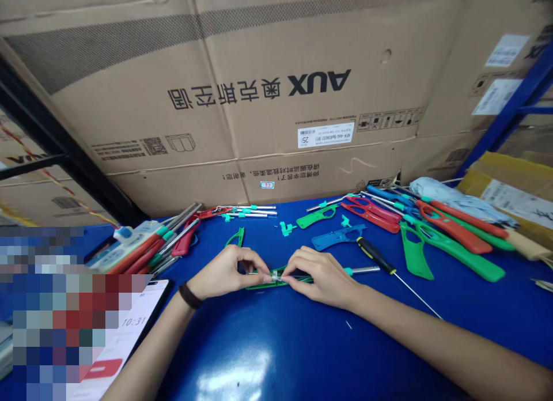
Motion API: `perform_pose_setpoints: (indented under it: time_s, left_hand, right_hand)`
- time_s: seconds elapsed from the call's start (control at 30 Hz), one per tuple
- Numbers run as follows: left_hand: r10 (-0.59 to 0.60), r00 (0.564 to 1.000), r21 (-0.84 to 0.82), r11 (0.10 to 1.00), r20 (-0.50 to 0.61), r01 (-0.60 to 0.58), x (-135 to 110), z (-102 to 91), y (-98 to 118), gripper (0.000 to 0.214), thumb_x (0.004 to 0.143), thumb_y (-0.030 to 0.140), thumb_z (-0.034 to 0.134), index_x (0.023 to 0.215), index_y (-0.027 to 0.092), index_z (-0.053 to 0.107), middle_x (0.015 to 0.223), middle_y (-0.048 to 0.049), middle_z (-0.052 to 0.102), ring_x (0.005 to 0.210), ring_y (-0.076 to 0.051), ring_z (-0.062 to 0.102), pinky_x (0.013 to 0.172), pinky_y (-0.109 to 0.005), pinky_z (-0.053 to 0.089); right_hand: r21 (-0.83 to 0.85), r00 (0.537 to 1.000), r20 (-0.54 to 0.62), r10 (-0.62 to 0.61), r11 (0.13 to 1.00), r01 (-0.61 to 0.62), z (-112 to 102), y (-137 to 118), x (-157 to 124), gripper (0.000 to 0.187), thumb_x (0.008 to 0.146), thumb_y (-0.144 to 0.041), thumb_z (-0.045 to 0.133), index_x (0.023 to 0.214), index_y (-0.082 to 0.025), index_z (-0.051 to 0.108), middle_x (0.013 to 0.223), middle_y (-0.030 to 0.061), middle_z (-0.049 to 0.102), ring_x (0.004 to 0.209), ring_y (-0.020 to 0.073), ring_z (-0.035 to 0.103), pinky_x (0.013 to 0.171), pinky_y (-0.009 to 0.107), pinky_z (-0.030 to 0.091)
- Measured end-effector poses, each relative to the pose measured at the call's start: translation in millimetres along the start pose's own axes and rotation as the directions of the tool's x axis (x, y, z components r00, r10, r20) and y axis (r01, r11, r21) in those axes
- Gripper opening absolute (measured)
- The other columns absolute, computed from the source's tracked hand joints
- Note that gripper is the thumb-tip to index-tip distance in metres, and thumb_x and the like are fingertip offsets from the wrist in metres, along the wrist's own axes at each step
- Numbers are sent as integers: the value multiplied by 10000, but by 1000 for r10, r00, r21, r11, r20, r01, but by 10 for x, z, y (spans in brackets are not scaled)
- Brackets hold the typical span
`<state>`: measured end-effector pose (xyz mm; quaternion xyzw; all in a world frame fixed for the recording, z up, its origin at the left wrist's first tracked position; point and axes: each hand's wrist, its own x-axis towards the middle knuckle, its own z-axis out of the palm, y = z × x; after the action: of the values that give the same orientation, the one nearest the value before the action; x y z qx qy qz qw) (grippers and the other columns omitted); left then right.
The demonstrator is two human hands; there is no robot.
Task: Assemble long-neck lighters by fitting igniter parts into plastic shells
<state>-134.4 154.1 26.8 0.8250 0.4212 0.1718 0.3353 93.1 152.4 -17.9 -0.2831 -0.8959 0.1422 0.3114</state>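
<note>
An opened green lighter casing point(256, 282) lies on the blue table in front of me, its metal tube point(365, 269) pointing right with a teal collar on it. A small clear part point(275, 276) sits at the middle of the casing. My left hand point(231, 271) pinches the casing's left side, thumb and fingertips beside the clear part. With thumb and index finger together, my right hand point(317, 274) grips at the clear part's right end; its fingers hide some of the casing. Just beyond the left hand stands another green handle piece point(235, 238).
Green, blue point(337, 237) and red point(371, 212) lighter shells lie behind and right. A screwdriver point(375, 256) rests by my right forearm. Bundled long lighters point(149, 248) and a phone point(125, 326) are left. A cardboard box point(259, 55) walls the back.
</note>
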Motion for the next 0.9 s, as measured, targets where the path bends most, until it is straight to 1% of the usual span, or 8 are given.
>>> perform_pose_setpoints:
  time_s: [0.07,0.13,0.27,0.43,0.6,0.7,0.77,0.9]
  left_hand:
    - [-64,998,-75,995,19,65,2,9,13,230,781,352,652,833,133,699,738,-44,710,631,-130,593,583,-214,444]
    - [-89,995,-110,990,35,93,5,9,25,254,792,360,631,846,117,679,723,-48,703,617,-130,598,561,-209,446]
    - [-54,998,-62,996,30,56,-2,-24,53,245,807,329,598,893,117,685,793,-63,716,683,-149,621,619,-233,466]
    - [-21,999,-37,999,30,22,-19,-35,69,202,744,273,663,892,141,696,820,-41,723,706,-145,616,665,-242,471]
    - [-35,998,-27,999,43,36,-12,2,51,180,710,212,689,881,160,699,824,-20,717,705,-132,596,676,-235,468]
    - [-24,999,-9,1000,35,24,-9,-2,46,218,710,243,708,916,171,697,850,-22,708,715,-136,589,686,-244,467]
    - [10,1000,7,1000,20,-10,-8,-12,40,211,743,289,693,923,179,701,867,-31,696,730,-143,591,696,-255,463]
    - [92,996,50,995,-21,-91,13,-1,-6,157,810,322,638,851,187,707,821,-34,667,760,-152,588,722,-271,443]
  right_hand:
    - [7,1000,-14,7,1000,-7,5,4,5,75,872,-234,564,854,-197,626,850,12,659,813,150,570,728,260,450]
    - [10,1000,-22,10,1000,-9,5,8,6,70,871,-228,565,849,-198,625,847,12,662,812,152,573,727,260,450]
    - [10,999,-37,11,1000,-11,4,14,-1,62,865,-228,575,841,-203,627,838,7,666,808,152,577,714,261,449]
    - [19,999,-35,12,1000,-12,13,14,-10,46,850,-228,600,834,-201,632,831,-1,665,800,143,574,716,257,446]
    - [19,999,-27,33,999,-32,12,-3,-20,49,833,-232,615,851,-211,655,844,0,653,817,141,574,693,244,443]
    - [18,998,-27,48,999,-48,2,-18,-21,80,818,-247,622,883,-217,658,858,4,645,825,144,576,693,249,444]
    - [20,998,-34,53,998,-52,-5,-23,-19,99,816,-251,618,902,-219,655,872,5,638,831,143,575,697,251,444]
    - [19,998,-48,31,999,-30,-16,-30,-13,103,831,-240,593,912,-221,654,880,9,626,830,137,570,696,248,443]
